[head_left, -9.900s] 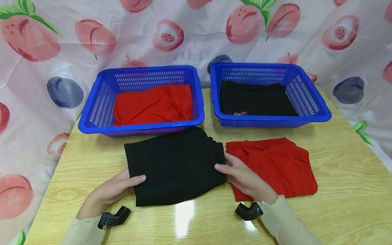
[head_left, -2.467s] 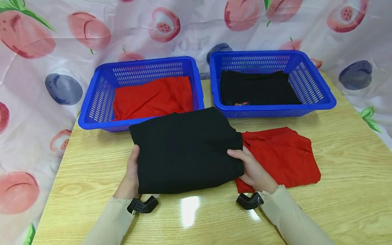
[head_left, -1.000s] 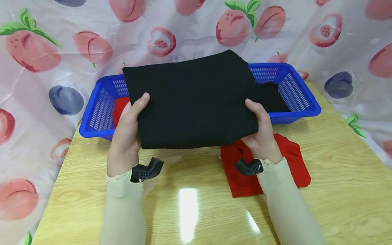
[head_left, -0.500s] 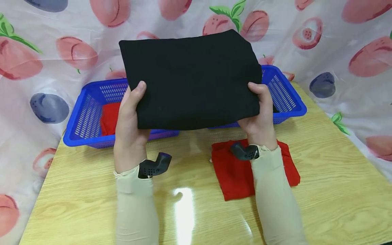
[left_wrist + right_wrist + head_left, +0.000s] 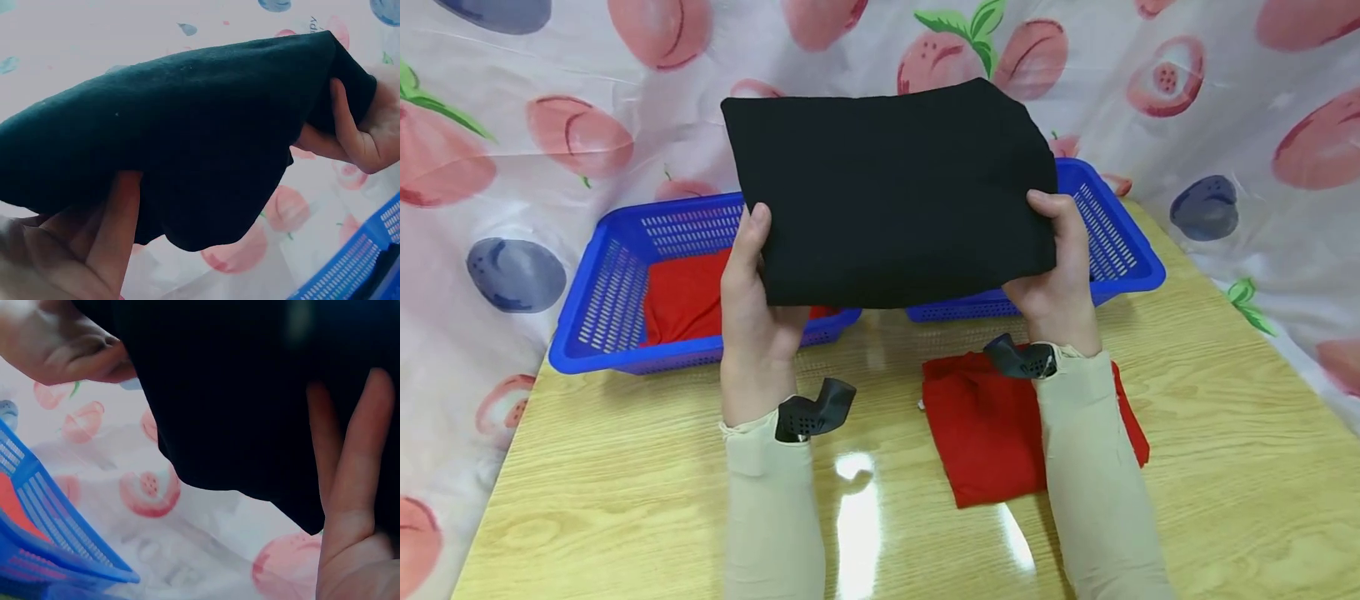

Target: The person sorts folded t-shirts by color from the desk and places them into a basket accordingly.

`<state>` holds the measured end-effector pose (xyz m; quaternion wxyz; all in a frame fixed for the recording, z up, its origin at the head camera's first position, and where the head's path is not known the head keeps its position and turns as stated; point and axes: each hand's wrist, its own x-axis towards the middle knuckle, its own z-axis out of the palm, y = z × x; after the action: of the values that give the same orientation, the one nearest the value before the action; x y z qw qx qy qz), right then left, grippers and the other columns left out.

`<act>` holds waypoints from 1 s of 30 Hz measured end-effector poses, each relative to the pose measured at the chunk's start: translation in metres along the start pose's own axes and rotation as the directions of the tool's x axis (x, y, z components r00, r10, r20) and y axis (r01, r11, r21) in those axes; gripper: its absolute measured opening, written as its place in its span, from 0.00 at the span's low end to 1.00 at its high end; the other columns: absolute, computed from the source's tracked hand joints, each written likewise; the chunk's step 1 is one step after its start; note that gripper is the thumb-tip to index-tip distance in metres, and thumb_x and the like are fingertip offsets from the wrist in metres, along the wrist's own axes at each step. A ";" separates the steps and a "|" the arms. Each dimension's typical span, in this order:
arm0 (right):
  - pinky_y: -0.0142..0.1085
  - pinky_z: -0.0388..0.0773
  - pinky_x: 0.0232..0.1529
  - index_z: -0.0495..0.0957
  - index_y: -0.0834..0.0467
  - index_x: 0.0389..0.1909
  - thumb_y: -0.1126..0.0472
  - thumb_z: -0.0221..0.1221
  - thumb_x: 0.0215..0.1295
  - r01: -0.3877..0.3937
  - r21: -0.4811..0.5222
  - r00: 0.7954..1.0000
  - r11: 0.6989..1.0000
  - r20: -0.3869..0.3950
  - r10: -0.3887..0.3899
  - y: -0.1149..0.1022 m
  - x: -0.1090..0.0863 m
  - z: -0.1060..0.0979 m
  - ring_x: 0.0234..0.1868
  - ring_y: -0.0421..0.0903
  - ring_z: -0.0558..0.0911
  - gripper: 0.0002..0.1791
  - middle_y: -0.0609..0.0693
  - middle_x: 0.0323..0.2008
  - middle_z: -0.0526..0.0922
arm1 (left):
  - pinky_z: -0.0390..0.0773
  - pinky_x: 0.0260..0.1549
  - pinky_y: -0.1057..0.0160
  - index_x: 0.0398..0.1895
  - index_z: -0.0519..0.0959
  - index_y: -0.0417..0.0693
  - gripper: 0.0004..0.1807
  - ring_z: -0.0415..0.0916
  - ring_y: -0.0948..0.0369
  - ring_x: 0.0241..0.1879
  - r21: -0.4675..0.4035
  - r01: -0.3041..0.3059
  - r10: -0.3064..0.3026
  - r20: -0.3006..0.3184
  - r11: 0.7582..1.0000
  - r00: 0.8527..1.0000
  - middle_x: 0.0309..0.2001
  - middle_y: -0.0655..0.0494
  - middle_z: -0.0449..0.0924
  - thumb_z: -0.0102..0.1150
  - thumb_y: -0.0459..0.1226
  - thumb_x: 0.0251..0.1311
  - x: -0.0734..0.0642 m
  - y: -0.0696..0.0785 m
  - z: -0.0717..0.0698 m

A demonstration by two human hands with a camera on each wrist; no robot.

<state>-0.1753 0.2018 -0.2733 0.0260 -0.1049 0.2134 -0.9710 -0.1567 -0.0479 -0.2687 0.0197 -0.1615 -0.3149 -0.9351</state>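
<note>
1 black cloth [image 5: 895, 200], roughly rectangular

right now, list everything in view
table: 1, light wood, beneath
fruit-print backdrop: 1, white, behind
left basket: 1, blue, back left
right basket: 1, blue, back right
left-basket cloth: 1, red, inside
right-basket cloth: 1, dark, inside
loose cloth: 1, red, on table
held cloth: 1, black, in midair
wrist devices: 2, black, at wrists
sleeves: 2, beige, forearms
left hand: 1, bare, gripping held cloth
right hand: 1, bare, gripping held cloth
</note>
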 end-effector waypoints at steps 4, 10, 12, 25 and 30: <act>0.41 0.77 0.29 0.69 0.65 0.50 0.65 0.46 0.62 0.012 0.029 1.000 1.000 -0.008 -0.012 -0.009 0.000 -0.006 0.33 0.53 0.80 0.16 0.58 0.44 0.78 | 0.70 0.45 0.57 0.61 0.63 0.50 0.29 0.71 0.54 0.45 -0.037 0.002 0.002 0.100 0.999 0.995 0.50 0.48 0.70 0.56 0.41 0.54 0.003 -0.007 0.004; 0.44 0.77 0.38 0.67 0.58 0.59 0.69 0.44 0.61 0.066 0.054 0.998 0.996 -0.020 -0.065 -0.020 0.004 -0.007 0.42 0.55 0.78 0.24 0.54 0.61 0.65 | 0.70 0.46 0.57 0.63 0.60 0.51 0.27 0.70 0.53 0.47 0.052 -0.016 0.008 0.151 0.999 0.988 0.56 0.45 0.65 0.48 0.34 0.59 0.011 -0.018 0.010; 0.44 0.77 0.38 0.69 0.57 0.57 0.70 0.46 0.60 0.066 0.042 0.997 0.997 -0.051 -0.063 -0.024 0.005 -0.010 0.43 0.55 0.77 0.22 0.54 0.60 0.66 | 0.72 0.46 0.58 0.63 0.59 0.51 0.27 0.70 0.52 0.48 0.073 -0.031 0.020 0.154 0.997 0.988 0.57 0.45 0.63 0.45 0.32 0.59 0.014 -0.022 0.009; 0.44 0.77 0.30 0.74 0.62 0.49 0.67 0.58 0.55 -0.054 0.057 0.968 0.997 -0.241 0.066 -0.035 0.008 -0.032 0.35 0.52 0.81 0.18 0.55 0.43 0.80 | 0.72 0.47 0.57 0.64 0.60 0.53 0.28 0.68 0.51 0.52 0.048 -0.020 0.015 0.100 0.999 0.995 0.60 0.46 0.63 0.43 0.25 0.60 0.018 -0.039 -0.001; 0.43 0.77 0.33 0.66 0.61 0.58 0.72 0.52 0.58 -0.030 -0.055 0.991 0.998 -0.128 0.022 -0.037 0.003 -0.032 0.39 0.53 0.80 0.24 0.55 0.55 0.72 | 0.72 0.47 0.57 0.64 0.60 0.53 0.30 0.67 0.50 0.53 0.058 -0.027 0.021 0.096 0.998 0.995 0.60 0.46 0.62 0.44 0.24 0.59 0.020 -0.042 -0.002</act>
<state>-0.1858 0.2487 -0.2856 0.0220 -0.0405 0.2437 -0.9688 -0.1825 -0.0139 -0.2883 0.0207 -0.2089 -0.3412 -0.9162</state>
